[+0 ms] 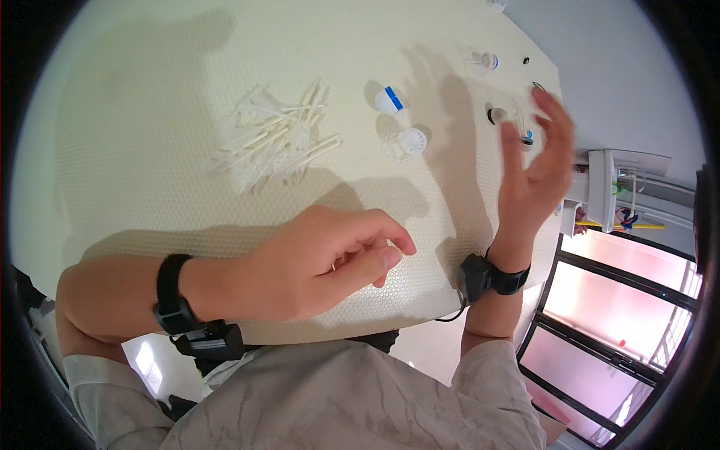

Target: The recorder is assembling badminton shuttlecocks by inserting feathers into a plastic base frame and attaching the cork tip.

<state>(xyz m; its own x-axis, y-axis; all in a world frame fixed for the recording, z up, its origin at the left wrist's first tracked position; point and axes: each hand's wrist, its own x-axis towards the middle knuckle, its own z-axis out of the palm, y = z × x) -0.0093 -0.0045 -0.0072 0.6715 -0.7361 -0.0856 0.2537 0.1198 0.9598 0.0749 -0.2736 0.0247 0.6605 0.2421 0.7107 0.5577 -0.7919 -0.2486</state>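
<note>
My left hand [337,262] hovers over the near edge of the table with its fingers loosely curled in and the thumb against them. Nothing shows in its grasp. On the right, my right hand [536,169] is raised with thumb and fingers apart, slightly blurred and holding nothing visible. Beyond its thumb and fingers are a small clear container with a dark rim [493,115] and a small blue and dark piece [528,138]. Ahead of my left hand stand a clear container with a perforated white lid [412,141] and a white container with a blue band [389,100].
A loose pile of thin white sticks [277,139], some in clear wrapping, lies left of centre on the textured cream table [150,97]. Toward the far right edge are another clear container [484,60] and a small black piece [526,61]. White equipment [604,187] stands beyond the table.
</note>
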